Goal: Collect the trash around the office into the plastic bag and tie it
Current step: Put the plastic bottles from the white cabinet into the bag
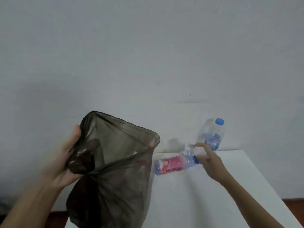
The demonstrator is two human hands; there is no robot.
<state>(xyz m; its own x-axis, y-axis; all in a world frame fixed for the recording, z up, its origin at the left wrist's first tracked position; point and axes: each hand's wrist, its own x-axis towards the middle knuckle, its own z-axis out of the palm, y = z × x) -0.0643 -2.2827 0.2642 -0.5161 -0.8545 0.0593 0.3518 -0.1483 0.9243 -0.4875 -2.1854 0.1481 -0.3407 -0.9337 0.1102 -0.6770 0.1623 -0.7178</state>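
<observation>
My left hand (65, 162) grips the rim of a dark, see-through plastic bag (118, 170) and holds its mouth open above the table's left end. Some trash shows dimly inside. My right hand (208, 159) reaches over the white table, its fingertips on a crumpled white paper (191, 148); the blur hides whether it is pinched. Beside that hand a plastic bottle with a pink label (172, 164) lies on its side. A clear bottle with a blue cap (212, 134) stands upright behind, near the wall.
The white table (197, 195) runs from the bag to the right, its back edge against a plain grey wall. Brown floor shows past the table's right edge and at the lower left.
</observation>
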